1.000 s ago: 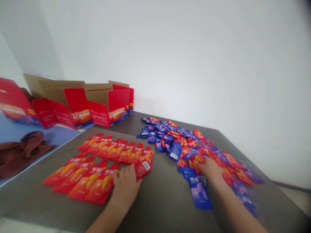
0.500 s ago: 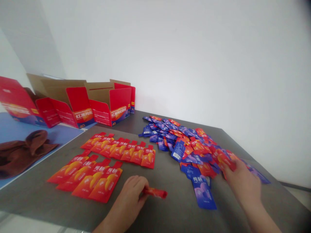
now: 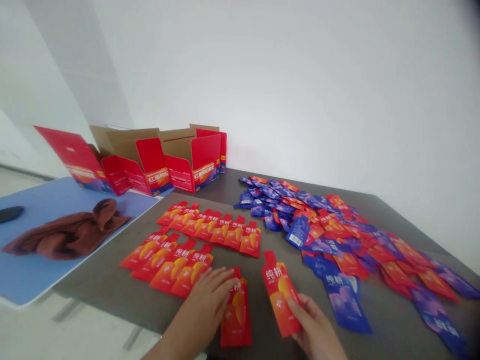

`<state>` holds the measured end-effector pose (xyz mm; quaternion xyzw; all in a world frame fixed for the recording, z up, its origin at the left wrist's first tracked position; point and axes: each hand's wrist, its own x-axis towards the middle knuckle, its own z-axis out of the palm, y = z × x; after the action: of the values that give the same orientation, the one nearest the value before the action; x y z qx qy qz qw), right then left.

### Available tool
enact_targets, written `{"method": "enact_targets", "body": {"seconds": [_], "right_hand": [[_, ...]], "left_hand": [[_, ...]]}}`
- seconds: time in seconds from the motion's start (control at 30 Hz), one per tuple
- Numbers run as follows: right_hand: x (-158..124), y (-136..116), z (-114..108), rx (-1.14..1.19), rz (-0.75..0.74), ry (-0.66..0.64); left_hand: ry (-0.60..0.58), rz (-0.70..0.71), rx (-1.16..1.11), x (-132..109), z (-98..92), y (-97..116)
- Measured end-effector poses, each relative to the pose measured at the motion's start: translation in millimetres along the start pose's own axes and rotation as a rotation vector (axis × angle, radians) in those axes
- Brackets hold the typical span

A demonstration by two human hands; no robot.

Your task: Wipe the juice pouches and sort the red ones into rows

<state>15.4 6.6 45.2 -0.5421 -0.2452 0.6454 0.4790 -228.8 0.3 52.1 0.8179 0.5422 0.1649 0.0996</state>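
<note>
My left hand is closed at the left edge of a red pouch. Its fingers lie across the upper part of that pouch, and the thumb is mostly hidden. In my right hand another red pouch is pinched by its lower right side, printed face up. Left of my left hand lies a short row of overlapping red pouches. Behind it is a longer overlapping row of red pouches. A blue pouch lies to the right of my right hand.
A mixed heap of red and blue pouches spreads along the right of the dark table. Several open red cartons stand at the back left. A brown cloth and a dark object lie on the blue table.
My right hand has come left from the heap with a red pouch. The pouch in my left hand has turned from edge-on to face up. The view has swung left.
</note>
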Motion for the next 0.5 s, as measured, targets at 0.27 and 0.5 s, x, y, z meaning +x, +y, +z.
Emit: {"method": "enact_targets", "body": {"seconds": [0.27,0.5], "right_hand": [[-6.1,7.8,14.3,0.001,0.129,-0.079],[-6.5,39.6,44.7,0.008,0.083,-0.011]], "left_hand": [[-0.196,0.073,0.002,-21.0,7.9,14.7],[-0.185,0.037,0.035,-28.9,-17.4,-10.9]]}}
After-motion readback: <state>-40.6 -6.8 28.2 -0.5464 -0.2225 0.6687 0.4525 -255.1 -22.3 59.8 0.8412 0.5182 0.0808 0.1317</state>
